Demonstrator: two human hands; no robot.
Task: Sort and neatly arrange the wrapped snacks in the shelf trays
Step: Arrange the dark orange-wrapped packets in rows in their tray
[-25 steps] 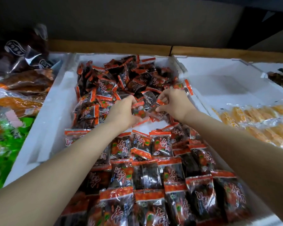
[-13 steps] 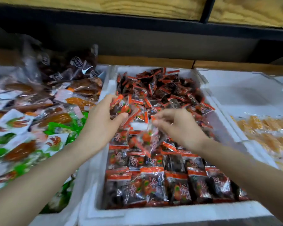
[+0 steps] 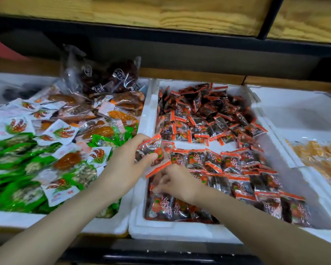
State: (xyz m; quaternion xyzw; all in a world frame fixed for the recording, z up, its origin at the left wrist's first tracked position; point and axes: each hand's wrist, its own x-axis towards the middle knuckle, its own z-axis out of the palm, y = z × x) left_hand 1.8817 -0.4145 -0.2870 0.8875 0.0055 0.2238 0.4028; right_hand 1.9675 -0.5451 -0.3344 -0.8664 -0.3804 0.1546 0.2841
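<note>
Sorting packets (image 3: 208, 115) in my tray (image 3: 151, 111).
Left hand (image 3: 128, 165) pinches one packet (image 3: 153, 155); right hand (image 3: 177, 180), at its 5 o'clock, fingers (image 3: 161, 185) curled on a row (image 3: 180, 206), hold unclear.

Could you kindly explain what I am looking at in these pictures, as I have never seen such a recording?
There is no machine here: these are a person's two bare arms, filmed by one wide-angle camera worn on the head, looking down at a shelf. On it stand white foam trays. The middle tray holds red-and-black wrapped snacks, neat rows at the front and a loose pile at the back. The left tray has mixed green and white packets; the right tray has yellow snacks. The left hand holds a red-edged packet, perhaps several, over the middle tray's left edge. The right hand reaches down to the front-left rows; blur hides whether it grips anything.
</note>
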